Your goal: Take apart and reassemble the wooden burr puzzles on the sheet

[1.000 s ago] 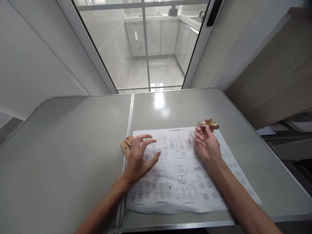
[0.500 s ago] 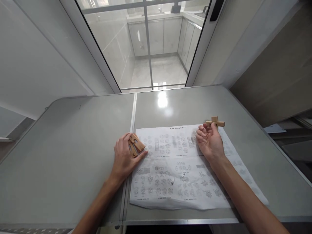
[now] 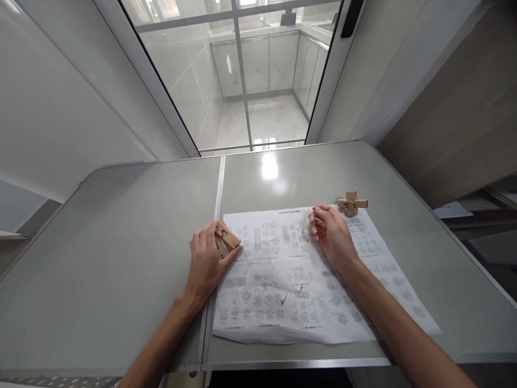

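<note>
My left hand (image 3: 205, 245) is closed around flat wooden puzzle pieces (image 3: 228, 237), which have cut-out notches and a printed number. They rest at the upper left corner of a printed sheet (image 3: 258, 264), the thumb along their near side. Over the upper right part of that sheet is my right hand (image 3: 333, 231), fingers loosely curled and apart, with nothing visible in them. Just beyond it, at the sheet's far right corner, stands a cross-shaped assembly of wooden puzzle pieces (image 3: 353, 203) with dark printed marks, apart from the hand.
The sheet lies on a grey table (image 3: 161, 205) with a metal seam (image 3: 220, 186) left of the paper. A glass-paned door (image 3: 246, 81) stands behind the table's far edge. To the right is a dark shelf area (image 3: 484, 237) holding some items.
My right hand has let go of the cross-shaped wooden assembly and moved left and toward me. The assembly stays at the sheet's far right corner. My left hand keeps its hold.
</note>
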Tool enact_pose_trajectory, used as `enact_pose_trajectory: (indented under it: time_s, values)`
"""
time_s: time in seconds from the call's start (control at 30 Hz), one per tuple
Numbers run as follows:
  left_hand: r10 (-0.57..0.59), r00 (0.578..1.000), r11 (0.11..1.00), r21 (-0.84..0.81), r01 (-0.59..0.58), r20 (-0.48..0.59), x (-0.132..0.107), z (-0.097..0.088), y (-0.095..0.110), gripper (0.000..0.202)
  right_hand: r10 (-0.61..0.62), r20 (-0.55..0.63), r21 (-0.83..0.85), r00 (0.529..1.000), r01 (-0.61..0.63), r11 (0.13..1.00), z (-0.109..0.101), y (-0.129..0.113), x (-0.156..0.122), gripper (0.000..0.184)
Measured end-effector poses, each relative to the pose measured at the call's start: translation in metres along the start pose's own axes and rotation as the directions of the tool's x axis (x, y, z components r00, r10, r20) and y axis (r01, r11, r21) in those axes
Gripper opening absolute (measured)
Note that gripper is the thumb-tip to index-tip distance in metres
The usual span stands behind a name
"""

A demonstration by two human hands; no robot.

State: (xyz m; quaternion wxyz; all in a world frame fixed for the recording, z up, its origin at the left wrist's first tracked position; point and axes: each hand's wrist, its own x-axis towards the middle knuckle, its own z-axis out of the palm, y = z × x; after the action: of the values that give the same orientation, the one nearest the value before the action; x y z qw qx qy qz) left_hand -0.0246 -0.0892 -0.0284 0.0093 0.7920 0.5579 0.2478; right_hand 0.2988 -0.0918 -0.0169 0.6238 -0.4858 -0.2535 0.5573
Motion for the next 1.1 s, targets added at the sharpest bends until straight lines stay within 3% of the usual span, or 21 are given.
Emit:
enact_pose_trajectory:
  time_s: [0.23,0.4,0.6,0.7,0.83,0.97,1.1]
  values:
    - [0.142,0.988,0.988,-0.072,-0.138,0.056,0.013,0.007,0.025,0.083,-0.060,0.144,-0.282,0.988,0.099,0.954,0.006,0.011,-0.003,0.035]
    - [0.262,0.960,0.957,-0.153,-0.245,0.101,0.022,0.025,0.054,0.094,-0.098,0.270,-0.497,0.958,0.226,0.838,0.006,0.016,-0.005,0.034]
    - [0.324,0.938,0.918,-0.283,-0.280,0.124,0.032,0.046,0.080,0.102,-0.146,0.338,-0.608,0.930,0.334,0.720,0.006,0.018,-0.007,0.028]
    - [0.343,0.926,0.899,-0.339,-0.275,0.159,0.036,0.045,0.077,0.106,-0.170,0.369,-0.651,0.914,0.384,0.655,0.006,0.019,-0.008,0.024]
    - [0.357,0.906,0.898,-0.350,-0.266,0.226,0.042,0.033,0.056,0.118,-0.161,0.418,-0.698,0.894,0.430,0.573,0.008,0.020,-0.012,0.021]
    - [0.368,0.899,0.896,-0.350,-0.273,0.238,0.044,0.022,0.039,0.104,-0.149,0.458,-0.739,0.877,0.468,0.485,0.010,0.022,-0.016,0.018]
    - [0.364,0.899,0.892,-0.368,-0.262,0.243,0.044,0.018,0.037,0.088,-0.169,0.520,-0.759,0.837,0.544,0.359,0.011,0.022,-0.018,0.027]
